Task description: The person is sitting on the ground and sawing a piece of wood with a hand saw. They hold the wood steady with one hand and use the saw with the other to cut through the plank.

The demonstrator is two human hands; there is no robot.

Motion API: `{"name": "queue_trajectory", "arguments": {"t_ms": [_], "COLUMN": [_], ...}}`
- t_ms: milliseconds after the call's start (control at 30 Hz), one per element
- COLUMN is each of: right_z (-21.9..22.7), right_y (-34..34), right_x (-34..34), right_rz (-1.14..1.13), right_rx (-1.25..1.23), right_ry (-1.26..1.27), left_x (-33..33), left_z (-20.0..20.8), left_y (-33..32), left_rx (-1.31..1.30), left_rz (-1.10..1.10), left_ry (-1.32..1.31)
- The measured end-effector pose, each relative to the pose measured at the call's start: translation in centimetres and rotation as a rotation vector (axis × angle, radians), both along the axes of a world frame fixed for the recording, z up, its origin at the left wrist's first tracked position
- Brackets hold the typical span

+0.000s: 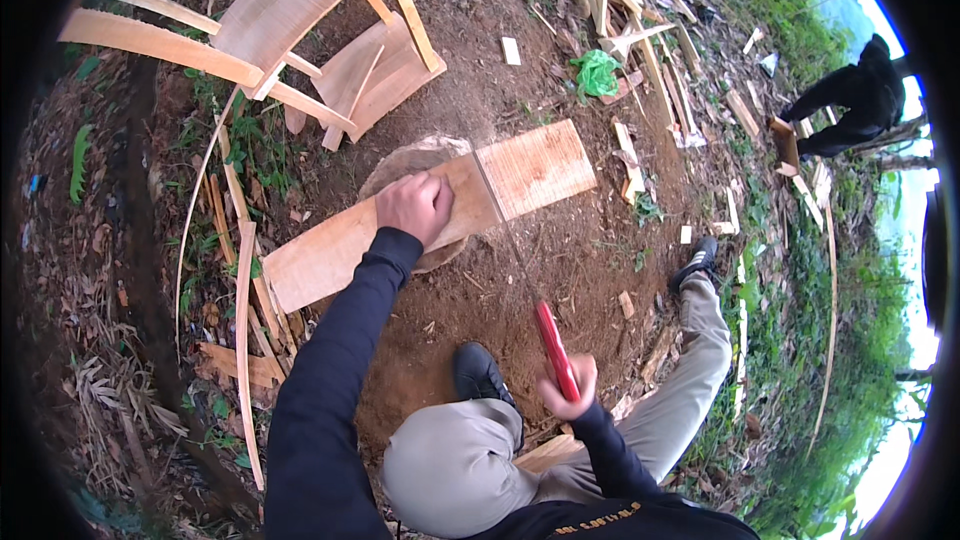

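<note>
Left hand (414,206) closed in a loose fist, knuckles pressing down on wooden plank (430,212), pinning it, not wrapped around it. Plank lies flat across a tree stump (400,165), directly under left hand, running out to both sides of it. Right hand (566,387) shut tight around red handle (555,348) of a hand saw (520,260). Saw blade runs up and away from right hand to the plank, meeting it just right of left hand; blade thin, blurred. Person's black shoe (480,372) on dirt ground (590,240) between the two hands, bent knee below it. Unfinished wooden chair frame (330,30) well beyond left hand. Green plastic bag (597,72) and scattered wood offcuts far past the plank. Another person (855,100) in dark clothes bends over far off to the right of right hand.
</note>
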State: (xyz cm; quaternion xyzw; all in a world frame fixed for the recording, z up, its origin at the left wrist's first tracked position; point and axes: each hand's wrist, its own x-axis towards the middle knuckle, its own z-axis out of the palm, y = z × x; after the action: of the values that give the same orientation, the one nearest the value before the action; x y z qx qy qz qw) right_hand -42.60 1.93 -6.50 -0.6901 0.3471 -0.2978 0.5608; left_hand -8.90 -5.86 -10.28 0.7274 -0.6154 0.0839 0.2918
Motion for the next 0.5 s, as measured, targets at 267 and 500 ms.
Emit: {"name": "queue_trajectory", "arguments": {"t_ms": [267,500], "right_z": [-0.8,-1.7], "right_y": [-3.6,-5.2], "right_x": [3.5,5.6], "right_rz": [-0.061,-0.027], "right_rx": [0.076,-0.056], "right_ry": [-0.041,-0.03], "left_x": [-0.7,-1.3], "left_z": [-0.4,0.2], "left_y": [-0.4,-0.7], "left_rx": [-0.025,0.001], "left_rz": [-0.019,0.004], "left_ry": [-0.025,0.011]}}
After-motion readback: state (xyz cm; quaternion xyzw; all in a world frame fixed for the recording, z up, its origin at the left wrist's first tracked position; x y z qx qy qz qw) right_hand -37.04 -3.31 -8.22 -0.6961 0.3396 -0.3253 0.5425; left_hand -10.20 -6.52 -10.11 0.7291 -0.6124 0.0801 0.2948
